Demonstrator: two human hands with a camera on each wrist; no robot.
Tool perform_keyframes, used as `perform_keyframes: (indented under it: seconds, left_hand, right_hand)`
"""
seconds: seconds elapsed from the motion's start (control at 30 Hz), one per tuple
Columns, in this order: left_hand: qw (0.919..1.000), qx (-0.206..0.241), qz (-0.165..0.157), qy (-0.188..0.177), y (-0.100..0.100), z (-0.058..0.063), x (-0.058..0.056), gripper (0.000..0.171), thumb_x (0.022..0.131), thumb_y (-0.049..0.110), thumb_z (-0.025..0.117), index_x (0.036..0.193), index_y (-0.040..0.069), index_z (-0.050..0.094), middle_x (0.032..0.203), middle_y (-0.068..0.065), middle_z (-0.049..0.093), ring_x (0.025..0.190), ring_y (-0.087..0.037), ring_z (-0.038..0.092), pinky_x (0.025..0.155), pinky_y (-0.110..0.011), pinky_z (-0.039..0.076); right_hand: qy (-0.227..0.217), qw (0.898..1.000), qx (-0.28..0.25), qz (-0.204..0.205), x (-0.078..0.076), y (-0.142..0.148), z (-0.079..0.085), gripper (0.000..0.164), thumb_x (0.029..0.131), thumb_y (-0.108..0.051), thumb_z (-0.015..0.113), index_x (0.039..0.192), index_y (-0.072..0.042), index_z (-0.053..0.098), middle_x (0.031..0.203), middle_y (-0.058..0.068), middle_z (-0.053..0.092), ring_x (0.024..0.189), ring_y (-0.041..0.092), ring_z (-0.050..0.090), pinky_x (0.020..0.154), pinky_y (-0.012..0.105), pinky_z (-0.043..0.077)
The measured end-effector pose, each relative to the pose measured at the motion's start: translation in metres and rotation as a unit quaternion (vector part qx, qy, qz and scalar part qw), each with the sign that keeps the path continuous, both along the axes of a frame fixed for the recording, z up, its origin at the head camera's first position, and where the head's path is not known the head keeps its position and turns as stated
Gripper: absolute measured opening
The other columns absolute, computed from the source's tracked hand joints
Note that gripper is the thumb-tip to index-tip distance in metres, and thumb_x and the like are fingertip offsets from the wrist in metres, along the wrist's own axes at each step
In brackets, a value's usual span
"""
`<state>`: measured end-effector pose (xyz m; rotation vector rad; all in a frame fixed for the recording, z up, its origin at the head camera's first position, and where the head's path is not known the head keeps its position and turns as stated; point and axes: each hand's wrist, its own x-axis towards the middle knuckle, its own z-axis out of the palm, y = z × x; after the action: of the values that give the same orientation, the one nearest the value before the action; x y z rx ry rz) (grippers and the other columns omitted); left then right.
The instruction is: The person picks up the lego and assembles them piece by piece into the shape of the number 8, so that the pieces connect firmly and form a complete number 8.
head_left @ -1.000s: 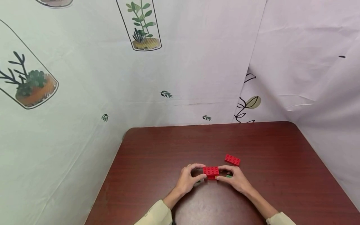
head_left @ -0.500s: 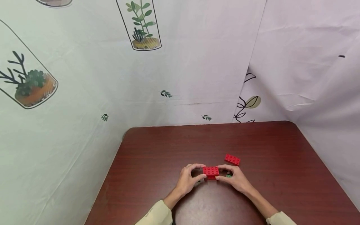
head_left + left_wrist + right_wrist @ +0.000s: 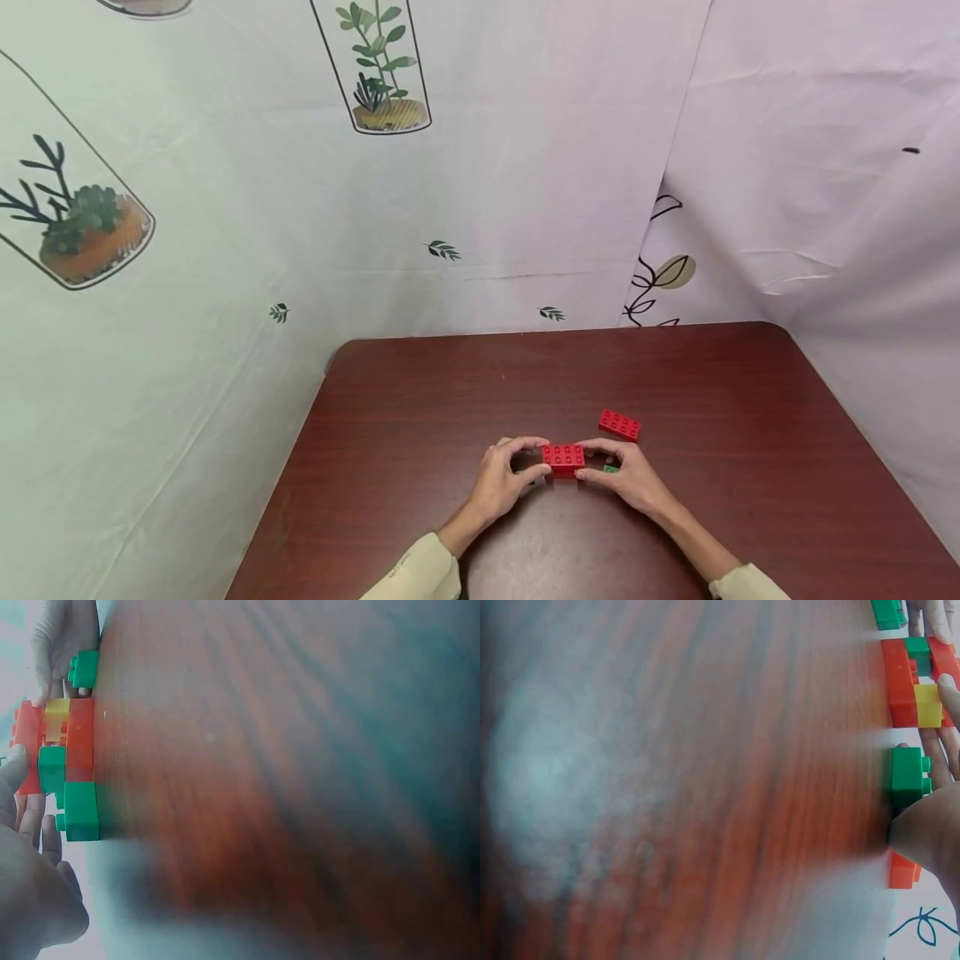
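Both hands hold a red eight-stud toy building brick (image 3: pixel 562 452) by its ends, left hand (image 3: pixel 497 477) at one side and right hand (image 3: pixel 632 477) at the other. Thumbs press its near side while the index fingers reach behind it. Beneath it, a small green brick (image 3: pixel 52 766) and a yellow brick (image 3: pixel 929 706) stand side by side on a lower red brick (image 3: pixel 80 746), which lies on the table. The top brick sits close over their studs, slightly tilted in the left wrist view.
One loose green brick (image 3: pixel 81 811) lies by the left hand, another green brick (image 3: pixel 907 776) under the right. Behind the right hand lies a spare red brick (image 3: pixel 619 425). The brown table (image 3: pixel 420 400) meets printed curtains (image 3: pixel 487 183) at the back and sides.
Less of the lower bricks shows beneath the top red brick in the head view, and it has shifted very slightly right. The hands keep the same hold.
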<state>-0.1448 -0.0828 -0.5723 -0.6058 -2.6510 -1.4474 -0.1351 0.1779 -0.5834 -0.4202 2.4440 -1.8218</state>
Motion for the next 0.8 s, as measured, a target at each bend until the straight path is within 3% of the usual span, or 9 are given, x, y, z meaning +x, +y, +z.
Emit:
perform_keyframes:
  seconds: [0.2, 0.43, 0.8]
  left_hand:
    - [1.0, -0.001, 0.003, -0.001, 0.0007, -0.0012, 0.0006, 0.036, 0.089, 0.031, 0.087, 0.124, 0.028, 0.078, 0.113, 0.015, 0.077, 0.105, -0.008, 0.063, 0.096, -0.04, 0.04]
    - [1.0, 0.001, 0.002, 0.001, 0.0011, -0.0011, 0.0023, 0.036, 0.089, 0.032, 0.086, 0.124, 0.028, 0.078, 0.112, 0.015, 0.077, 0.104, -0.009, 0.063, 0.095, -0.042, 0.039]
    - [0.9998, 0.001, 0.007, 0.017, 0.0004, -0.0054, 0.0015, 0.036, 0.088, 0.032, 0.087, 0.123, 0.029, 0.079, 0.11, 0.015, 0.077, 0.101, -0.007, 0.063, 0.092, -0.04, 0.039]
  right_hand:
    - [-0.008, 1.0, -0.008, 0.001, -0.0001, 0.0002, 0.0015, 0.039, 0.089, -0.017, 0.088, 0.125, -0.007, 0.076, 0.115, 0.008, 0.076, 0.097, 0.021, 0.07, 0.075, 0.027, 0.054]
    - [0.052, 0.998, -0.021, -0.02, 0.0034, -0.0011, 0.0055, 0.037, 0.088, -0.012, 0.088, 0.123, -0.011, 0.078, 0.109, 0.005, 0.078, 0.095, 0.029, 0.071, 0.077, 0.028, 0.052]
    - [0.061, 0.997, -0.033, -0.034, 0.0091, -0.0035, 0.009, 0.035, 0.09, -0.012, 0.086, 0.124, -0.012, 0.078, 0.115, 0.005, 0.078, 0.099, 0.03, 0.075, 0.081, 0.028, 0.059]
